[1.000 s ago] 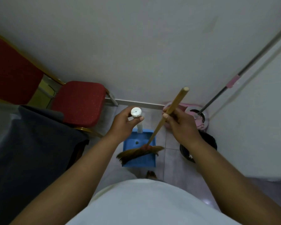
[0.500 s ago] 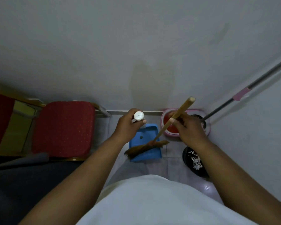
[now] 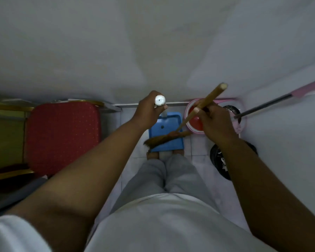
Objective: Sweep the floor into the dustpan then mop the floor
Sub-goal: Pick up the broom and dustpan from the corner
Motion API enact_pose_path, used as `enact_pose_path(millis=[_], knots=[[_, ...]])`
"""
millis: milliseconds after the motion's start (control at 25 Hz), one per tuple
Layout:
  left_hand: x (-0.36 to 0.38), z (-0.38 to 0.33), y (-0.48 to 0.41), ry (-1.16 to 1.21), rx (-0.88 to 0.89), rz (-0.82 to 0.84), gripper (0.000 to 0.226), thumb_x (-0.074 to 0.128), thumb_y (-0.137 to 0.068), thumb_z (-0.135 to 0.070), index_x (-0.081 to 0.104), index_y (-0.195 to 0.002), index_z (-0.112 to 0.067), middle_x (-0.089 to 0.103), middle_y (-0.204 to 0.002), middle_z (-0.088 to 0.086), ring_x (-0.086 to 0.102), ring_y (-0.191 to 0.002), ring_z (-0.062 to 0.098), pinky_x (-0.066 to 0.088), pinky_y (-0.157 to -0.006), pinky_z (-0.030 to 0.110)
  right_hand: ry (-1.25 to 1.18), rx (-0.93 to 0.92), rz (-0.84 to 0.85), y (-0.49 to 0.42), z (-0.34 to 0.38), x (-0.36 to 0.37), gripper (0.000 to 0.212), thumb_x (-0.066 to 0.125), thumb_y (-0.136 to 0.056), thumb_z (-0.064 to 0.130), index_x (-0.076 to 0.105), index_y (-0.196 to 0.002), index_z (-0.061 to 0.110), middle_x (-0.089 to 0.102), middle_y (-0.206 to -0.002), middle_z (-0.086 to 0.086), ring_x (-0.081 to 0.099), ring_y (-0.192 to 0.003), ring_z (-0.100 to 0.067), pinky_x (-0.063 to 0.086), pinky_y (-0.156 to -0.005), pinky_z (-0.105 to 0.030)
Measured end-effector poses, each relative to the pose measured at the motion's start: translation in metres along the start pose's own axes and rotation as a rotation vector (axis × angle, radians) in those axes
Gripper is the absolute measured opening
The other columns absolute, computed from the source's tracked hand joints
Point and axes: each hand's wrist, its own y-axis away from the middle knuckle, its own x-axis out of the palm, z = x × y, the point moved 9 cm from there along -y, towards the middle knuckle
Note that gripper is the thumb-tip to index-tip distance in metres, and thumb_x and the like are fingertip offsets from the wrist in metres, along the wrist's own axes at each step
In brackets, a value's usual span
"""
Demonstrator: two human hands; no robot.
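Observation:
A blue dustpan (image 3: 168, 127) rests on the tiled floor just ahead of my feet, near the wall. Its upright white handle (image 3: 160, 100) is gripped at the top by my left hand (image 3: 148, 110). My right hand (image 3: 214, 122) is closed around the wooden broom stick (image 3: 210, 96). The brown bristles (image 3: 165, 139) lie across the pan's front half. A pink mop bucket (image 3: 194, 130) with a red inside stands against the wall to the right. The mop pole (image 3: 267, 104), dark with a pink sleeve, leans up from it to the right.
A red padded chair (image 3: 62, 135) with a gold frame stands at the left, close to my left arm. A black round bin (image 3: 218, 160) holding white scraps sits on the floor under my right forearm. White walls close the corner ahead and on the right.
The view has tilted down, showing my legs and feet. The chair now sits lower and left. The broom bristles have stayed over the dustpan, and both hands have kept their grips.

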Motion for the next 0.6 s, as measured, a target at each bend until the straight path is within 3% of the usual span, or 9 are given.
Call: enact_pose_path(millis=[160, 280, 440, 600], knots=[[0.012, 0.024, -0.039, -0.079, -0.044, 0.04, 0.03, 0.067, -0.089, -0.013, 0.055, -0.112, 0.0, 0.063, -0.102, 0.015, 0.055, -0.086, 0.02, 0.035, -0.068, 0.02, 0.039, 0.007, 0.056, -0.045, -0.006, 0.014, 0.021, 0.052, -0.097, 0.026, 0.061, -0.115, 0.02, 0.06, -0.101, 0.008, 0.054, -0.09, -0.005, 0.039, -0.073, -0.01], [0.022, 0.035, -0.061, -0.105, -0.022, 0.041, 0.03, 0.067, -0.089, -0.012, 0.054, -0.112, 0.002, 0.063, -0.103, 0.017, 0.055, -0.087, 0.02, 0.035, -0.07, 0.02, 0.063, -0.002, 0.048, -0.072, -0.012, 0.019, 0.021, 0.052, -0.097, 0.026, 0.061, -0.114, 0.017, 0.061, -0.099, 0.006, 0.056, -0.087, -0.008, 0.045, -0.076, -0.018], [0.037, 0.056, -0.089, -0.119, -0.057, 0.027, 0.03, 0.067, -0.088, -0.013, 0.055, -0.11, 0.003, 0.063, -0.102, 0.017, 0.056, -0.088, 0.022, 0.035, -0.07, 0.021, 0.064, 0.029, 0.086, -0.109, -0.029, 0.041, 0.02, 0.052, -0.097, 0.022, 0.061, -0.113, 0.015, 0.062, -0.1, 0.004, 0.057, -0.088, -0.007, 0.037, -0.067, 0.0], [0.049, 0.067, -0.111, -0.095, -0.092, 0.011, 0.031, 0.066, -0.088, -0.015, 0.054, -0.111, 0.002, 0.063, -0.104, 0.016, 0.057, -0.09, 0.023, 0.037, -0.072, 0.023, 0.061, 0.04, 0.103, -0.128, -0.043, 0.058, 0.018, 0.052, -0.097, 0.021, 0.061, -0.112, 0.016, 0.063, -0.098, 0.004, 0.058, -0.087, -0.009, 0.039, -0.068, -0.003]])
